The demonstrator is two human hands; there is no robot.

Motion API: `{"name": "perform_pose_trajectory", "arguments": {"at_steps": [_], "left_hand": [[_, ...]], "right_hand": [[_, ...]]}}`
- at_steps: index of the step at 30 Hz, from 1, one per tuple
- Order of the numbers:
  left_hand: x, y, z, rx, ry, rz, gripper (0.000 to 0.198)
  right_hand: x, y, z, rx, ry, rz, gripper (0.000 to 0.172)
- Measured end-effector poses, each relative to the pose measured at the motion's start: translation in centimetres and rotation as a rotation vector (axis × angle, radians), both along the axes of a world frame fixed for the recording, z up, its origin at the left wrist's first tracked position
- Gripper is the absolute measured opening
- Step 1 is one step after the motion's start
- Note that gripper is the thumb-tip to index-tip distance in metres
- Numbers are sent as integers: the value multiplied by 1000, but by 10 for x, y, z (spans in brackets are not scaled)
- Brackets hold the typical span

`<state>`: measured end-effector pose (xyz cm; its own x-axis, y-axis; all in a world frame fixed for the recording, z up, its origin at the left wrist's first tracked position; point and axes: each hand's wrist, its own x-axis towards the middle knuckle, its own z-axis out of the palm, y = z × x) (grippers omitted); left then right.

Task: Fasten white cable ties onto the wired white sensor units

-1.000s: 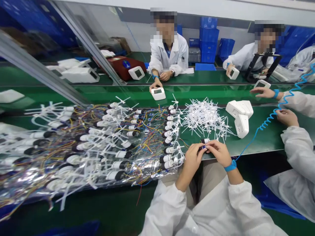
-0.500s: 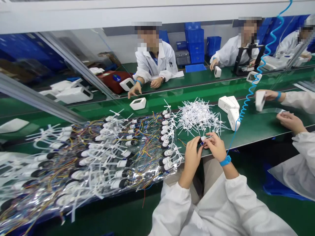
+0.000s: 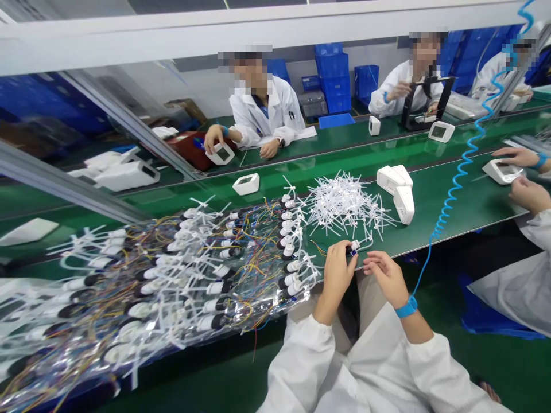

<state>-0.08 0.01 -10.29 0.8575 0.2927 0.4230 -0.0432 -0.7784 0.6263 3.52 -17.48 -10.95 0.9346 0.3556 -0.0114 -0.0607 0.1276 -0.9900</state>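
My left hand [image 3: 338, 274] is closed on a small white-and-black wired part [image 3: 355, 245] at the front edge of the green bench. A white cable tie [image 3: 367, 241] curls up and out from its white end, and a small blue piece shows beside my fingertips. Coloured wires trail off to the left of the hand. My right hand [image 3: 390, 279], with a blue wrist strap [image 3: 407, 307], is just to the right of the part and apart from it, its fingers stretched out. Beyond both hands lies a heap of white cable ties [image 3: 342, 198].
Rows of similar wired parts [image 3: 224, 252] on clear plastic cover the bench to the left. White device housings [image 3: 403, 203] stand right of the heap. A blue coiled cord [image 3: 465, 155] hangs at the right. Co-workers handle white devices across the line and at my right.
My right hand has let go of the cable tie and moved right and down, away from the part. My left hand keeps its hold. A co-worker opposite has picked up a white device.
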Motion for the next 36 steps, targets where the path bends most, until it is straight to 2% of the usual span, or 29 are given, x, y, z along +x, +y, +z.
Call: {"name": "perform_pose_trajectory", "arguments": {"at_steps": [6,10,16,23,27,31,33,36], "left_hand": [[-1,-1,2,-58,-32,-31,38],[-8,-11,16,-191,-105,-41,35],[-11,-30,45,-359,-237,-108,39],[-24,-43,63,-583,-288,-128,44],[-39,-46,76,-808,-261,-165,48],[-56,-50,90,-1136,-211,-303,51],[-63,-51,94,-1143,-237,-318,49],[-71,-50,93,-997,-241,-238,47]], "right_hand": [[-6,-2,-2,24,112,-11,54],[-4,-3,2,55,141,35,60],[4,-7,4,8,-26,-1,62],[14,-18,12,-76,-183,28,63],[15,-29,19,-107,-240,34,61],[17,-32,30,-171,-263,96,63],[17,-28,36,-203,-255,130,63],[14,-18,42,-244,-229,127,62]]}}
